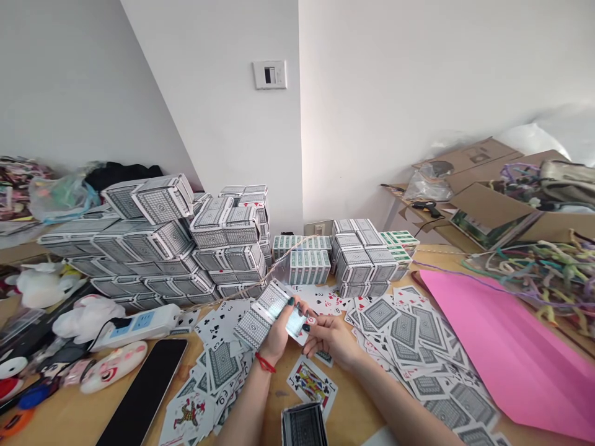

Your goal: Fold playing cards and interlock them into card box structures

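Note:
My left hand [277, 337] grips a card box [261, 316] with a grey patterned back, held tilted above the table. My right hand [331, 339] meets it from the right and pinches a stack of cards [296, 322] at the box's open end. A red string is tied around my left wrist. Loose playing cards [409, 337] lie scattered face up and face down under and around both hands. A jack card [311, 382] lies just below my hands, and another card box [304, 425] stands at the near edge.
Stacked card boxes [158, 241] form a wall at the back left and centre. A pink sheet [506, 353] covers the right side. A dark tablet [144, 393], a power strip [139, 325] and toys lie left. Cardboard boxes [493, 210] with coloured strings stand far right.

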A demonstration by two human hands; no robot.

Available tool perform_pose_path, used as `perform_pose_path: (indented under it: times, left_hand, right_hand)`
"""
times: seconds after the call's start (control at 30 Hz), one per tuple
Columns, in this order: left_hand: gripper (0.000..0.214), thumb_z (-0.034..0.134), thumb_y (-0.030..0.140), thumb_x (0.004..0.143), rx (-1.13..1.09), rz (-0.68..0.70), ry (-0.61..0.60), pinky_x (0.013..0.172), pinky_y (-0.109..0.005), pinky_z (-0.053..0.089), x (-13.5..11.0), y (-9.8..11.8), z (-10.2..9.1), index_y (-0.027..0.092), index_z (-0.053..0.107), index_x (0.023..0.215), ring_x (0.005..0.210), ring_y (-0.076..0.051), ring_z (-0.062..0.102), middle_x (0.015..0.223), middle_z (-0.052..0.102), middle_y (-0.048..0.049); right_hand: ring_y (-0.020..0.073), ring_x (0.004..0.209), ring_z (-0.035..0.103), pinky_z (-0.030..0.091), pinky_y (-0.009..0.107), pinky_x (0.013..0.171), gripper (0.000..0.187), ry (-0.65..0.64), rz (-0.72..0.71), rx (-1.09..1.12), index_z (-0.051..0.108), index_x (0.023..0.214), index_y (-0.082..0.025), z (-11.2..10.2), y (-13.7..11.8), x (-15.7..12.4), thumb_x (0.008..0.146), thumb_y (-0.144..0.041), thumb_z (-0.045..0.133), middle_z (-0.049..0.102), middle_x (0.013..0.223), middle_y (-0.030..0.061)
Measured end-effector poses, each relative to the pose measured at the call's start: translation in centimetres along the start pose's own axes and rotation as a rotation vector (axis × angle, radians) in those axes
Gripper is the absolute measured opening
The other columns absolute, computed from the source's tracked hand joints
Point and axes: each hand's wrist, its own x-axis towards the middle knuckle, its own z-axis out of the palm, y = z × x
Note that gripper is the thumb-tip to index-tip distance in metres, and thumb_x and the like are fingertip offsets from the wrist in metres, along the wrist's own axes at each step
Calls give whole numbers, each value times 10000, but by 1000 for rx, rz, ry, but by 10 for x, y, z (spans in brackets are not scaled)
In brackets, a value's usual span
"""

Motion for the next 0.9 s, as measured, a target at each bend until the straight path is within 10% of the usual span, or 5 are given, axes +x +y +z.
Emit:
perform_pose_path:
  times: [0.43, 0.67, 0.9]
  left_hand:
    - [118, 556, 237, 794, 225, 95, 83, 854, -261, 367, -7, -2, 10, 197, 659, 752, 866, -196, 552, 852, 647, -52]
    - [250, 491, 355, 823, 154, -1, 133, 721, -286, 437, -3, -4, 4, 171, 661, 811, 785, -201, 599, 844, 670, -67]
    - [193, 500, 341, 810, -20, -47, 52, 625, -266, 445, -4, -12, 5, 173, 590, 780, 701, -171, 604, 826, 659, -41]
  right_hand:
    - [153, 375, 597, 469, 251, 396, 353, 90, -22, -147, 426, 556, -179, -6, 8, 10, 613, -423, 675, 629, 453, 13]
    - [165, 555, 662, 519, 302, 591, 324, -235, -37, -10, 554, 706, -103, -19, -2, 3, 678, -391, 699, 682, 618, 88]
    - [136, 461, 627, 512, 257, 507, 324, -200, -60, 65, 590, 681, -87, -17, 2, 5, 626, -358, 758, 666, 564, 64]
